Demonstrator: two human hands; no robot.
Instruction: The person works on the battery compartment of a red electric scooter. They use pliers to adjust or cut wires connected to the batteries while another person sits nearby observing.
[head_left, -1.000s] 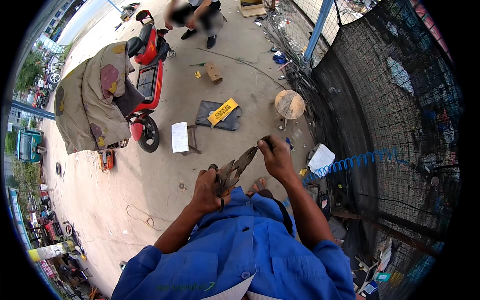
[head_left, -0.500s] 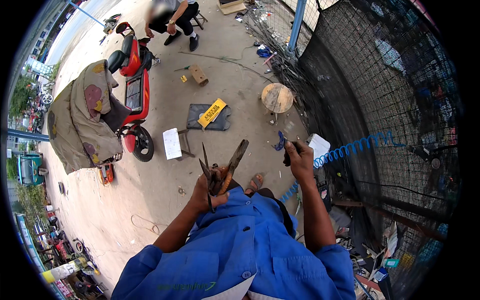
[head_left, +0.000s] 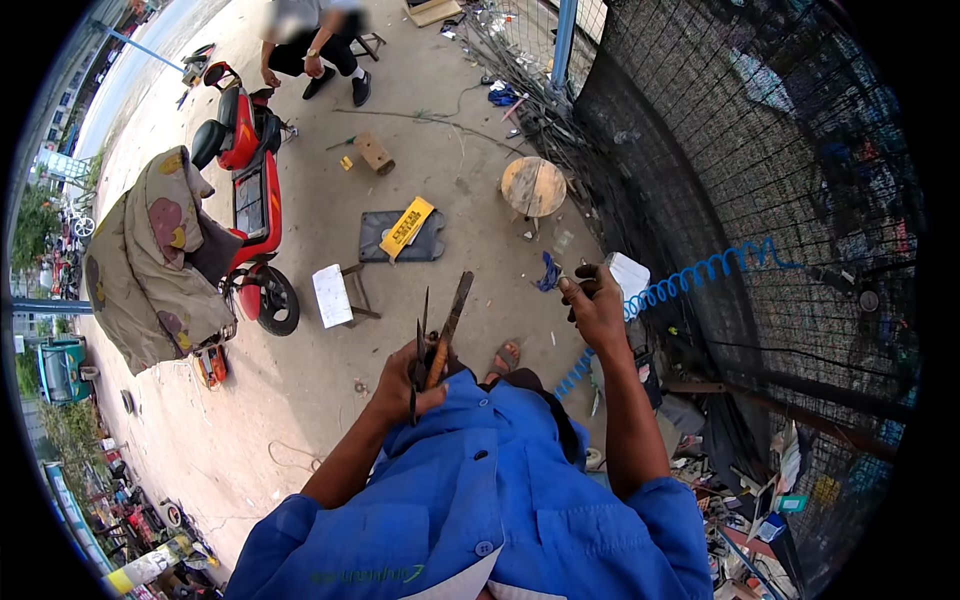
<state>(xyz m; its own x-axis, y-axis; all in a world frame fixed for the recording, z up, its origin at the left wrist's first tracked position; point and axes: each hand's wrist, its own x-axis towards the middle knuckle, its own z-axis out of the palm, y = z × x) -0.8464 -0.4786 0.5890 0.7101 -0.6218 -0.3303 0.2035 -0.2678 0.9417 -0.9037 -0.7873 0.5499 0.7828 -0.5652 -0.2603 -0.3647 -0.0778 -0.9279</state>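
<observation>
Fingers of the left hand (head_left: 405, 385) clamp rusty, dark long-bladed shears (head_left: 437, 340); right hand (head_left: 597, 305) fingers grip a small dark object (head_left: 585, 287).

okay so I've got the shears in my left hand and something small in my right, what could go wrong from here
The left hand grips the metal shears with blades pointing up and apart, near your chest; a slip could cut you. The right hand pinches a small dark object close to the coiled blue hose, which might snag. Your sandalled foot is directly below, exposed if anything drops.
</observation>
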